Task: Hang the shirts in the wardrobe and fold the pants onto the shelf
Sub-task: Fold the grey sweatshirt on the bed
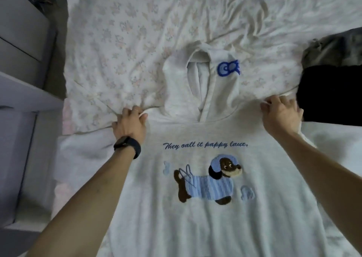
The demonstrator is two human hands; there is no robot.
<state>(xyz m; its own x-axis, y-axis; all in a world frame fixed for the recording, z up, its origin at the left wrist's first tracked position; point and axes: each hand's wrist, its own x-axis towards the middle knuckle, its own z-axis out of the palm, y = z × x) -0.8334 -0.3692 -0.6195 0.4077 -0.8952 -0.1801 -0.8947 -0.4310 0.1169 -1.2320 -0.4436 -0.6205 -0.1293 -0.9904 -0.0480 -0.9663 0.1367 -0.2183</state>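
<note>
Pale grey hoodie (215, 227) lies flat on the bed, front side up, on a white sheet (127, 41) with a faint flower print and many wrinkles. Its body reaches down to the lower edge of the view, and the hood (221, 88) points away from the person, spread on the sheet. On the hood there is a blue badge (228, 68). Across the chest runs a line of dark blue writing (204, 144), and under it sits a brown dog (207, 180) in a light blue striped coat and cap.

Both arms stretch forward over the hoodie. The left hand (130, 123) is at the left shoulder of the hoodie. Its fingers are curled and they pinch a fold of the cloth there, so the sheet beside it is pulled into creases. A black watch (127, 146) is on this wrist. The right hand (281, 115) is at the right shoulder. Its fingers are bent over the edge and grasp the cloth, with a small white fold showing at the fingertips.

Just beside the right hand, to the right, lies a black garment (329, 94), and a grey garment (333, 49) lies behind it, touching it. What kind of clothes these two are, I cannot tell. Grey drawers (21, 31) stand at the left of the bed.
</note>
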